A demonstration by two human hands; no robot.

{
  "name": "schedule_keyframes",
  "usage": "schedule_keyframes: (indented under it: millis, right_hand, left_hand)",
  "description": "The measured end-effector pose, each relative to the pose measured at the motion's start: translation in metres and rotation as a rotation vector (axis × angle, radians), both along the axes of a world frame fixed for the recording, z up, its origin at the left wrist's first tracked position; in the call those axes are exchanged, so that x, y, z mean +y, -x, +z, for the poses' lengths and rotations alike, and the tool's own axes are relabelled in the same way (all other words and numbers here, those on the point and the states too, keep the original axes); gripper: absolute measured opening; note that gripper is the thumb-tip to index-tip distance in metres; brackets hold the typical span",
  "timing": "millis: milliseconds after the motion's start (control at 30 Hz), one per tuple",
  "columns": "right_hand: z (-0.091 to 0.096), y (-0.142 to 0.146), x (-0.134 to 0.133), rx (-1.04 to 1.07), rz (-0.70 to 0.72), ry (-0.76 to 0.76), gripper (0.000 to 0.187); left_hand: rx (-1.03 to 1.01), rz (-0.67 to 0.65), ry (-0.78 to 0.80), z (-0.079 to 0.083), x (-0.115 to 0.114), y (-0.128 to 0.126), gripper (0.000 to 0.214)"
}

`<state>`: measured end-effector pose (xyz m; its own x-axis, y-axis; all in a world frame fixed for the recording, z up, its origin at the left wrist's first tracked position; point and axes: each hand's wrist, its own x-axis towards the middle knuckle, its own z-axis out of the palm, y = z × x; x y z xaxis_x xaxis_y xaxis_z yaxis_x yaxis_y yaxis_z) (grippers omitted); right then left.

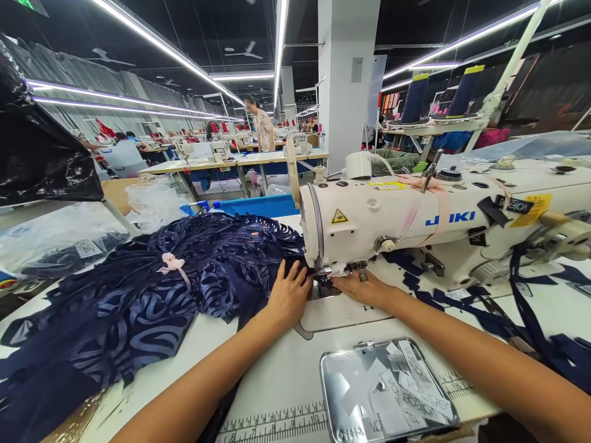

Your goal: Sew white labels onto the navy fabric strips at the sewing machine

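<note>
My left hand (290, 294) lies with its fingers stretched out and slightly apart at the edge of the navy lace fabric (157, 314), just left of the needle area. Under the head of the white sewing machine (369, 215), my right hand (357, 288) reaches in from the right, close to the presser foot (327, 284). Machine parts cover some of its fingers, and whether it pinches the fabric cannot be made out. The fabric spreads in a heap to the left, with a pale pink scrap (173, 263) on top.
A metal tin (339, 394) with printed labels sits at the front. Navy strips (489, 320) lie to the right of the machine. A black plastic bag (46, 141) hangs at left. Farther back are a standing person (264, 128), worktables (249, 160) and thread cones (415, 98).
</note>
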<state>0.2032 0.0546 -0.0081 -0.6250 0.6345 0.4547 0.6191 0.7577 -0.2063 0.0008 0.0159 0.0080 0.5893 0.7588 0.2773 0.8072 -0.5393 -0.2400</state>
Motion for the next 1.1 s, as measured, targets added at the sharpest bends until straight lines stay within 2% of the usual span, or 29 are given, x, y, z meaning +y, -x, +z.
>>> schedule_keyframes:
  millis: [100,200,333,467,633,833,1100]
  right_hand:
    - [0.001,0.0,-0.005,-0.057,0.05,-0.003,0.024]
    - [0.002,0.002,-0.008,-0.088,0.034,-0.038,0.023]
    - [0.002,0.006,-0.01,-0.163,-0.007,-0.109,0.025]
    - [0.002,0.01,-0.013,-0.227,-0.076,-0.085,0.022]
    - [0.003,0.014,-0.02,-0.185,-0.163,-0.092,0.018]
    - [-0.002,0.018,-0.02,-0.311,-0.251,-0.118,0.023]
    - [-0.007,0.022,-0.019,-0.272,-0.307,-0.161,0.021]
  left_hand:
    - [-0.001,-0.003,0.07,0.003,0.007,0.001,0.039]
    - [0.008,0.009,0.086,0.004,0.009,0.0,0.04]
    - [0.006,0.008,0.085,0.005,0.009,-0.001,0.04]
    - [-0.013,-0.003,0.095,0.004,0.011,0.0,0.042]
    - [-0.022,-0.015,0.097,0.003,0.016,0.0,0.045]
    - [-0.019,-0.023,0.121,0.004,0.02,-0.002,0.044]
    - [-0.028,-0.01,0.132,0.003,0.027,-0.005,0.034]
